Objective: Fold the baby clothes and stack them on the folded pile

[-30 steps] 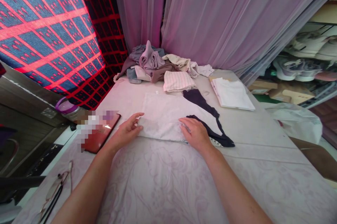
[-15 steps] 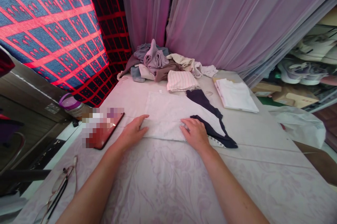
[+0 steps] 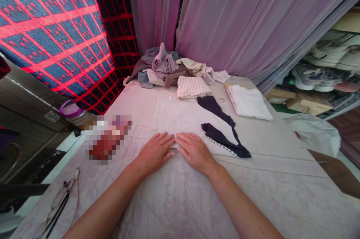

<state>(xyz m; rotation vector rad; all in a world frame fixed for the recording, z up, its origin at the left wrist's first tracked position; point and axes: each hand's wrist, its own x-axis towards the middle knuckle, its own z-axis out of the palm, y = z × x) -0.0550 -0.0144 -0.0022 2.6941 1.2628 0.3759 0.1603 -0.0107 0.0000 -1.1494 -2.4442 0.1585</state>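
A white garment with dark navy trim [image 3: 180, 113] lies spread on the bed, its near edge folded over. My left hand [image 3: 157, 151] rests flat on that near edge, fingers stretched out. Beside it, my right hand [image 3: 194, 151] also presses flat on the cloth, its fingertips almost meeting those of the left. Neither hand grips anything. The navy part and a dotted trim stick out on the right, past my right hand. Parts of the front fold are hidden beneath both palms.
Behind the garment stand a folded striped cloth [image 3: 193, 87] and a heap of clothes [image 3: 163, 64]. Folded white clothing [image 3: 249, 101] lies at the right. Eyeglasses [image 3: 57, 203] and a blurred-out red object [image 3: 105, 143] are on the left. Shoes [image 3: 316, 76] fill a shelf at far right.
My left hand has moved right from the garment's left corner onto its front edge. My right hand has shifted slightly left and nearer, so both hands now lie close together.
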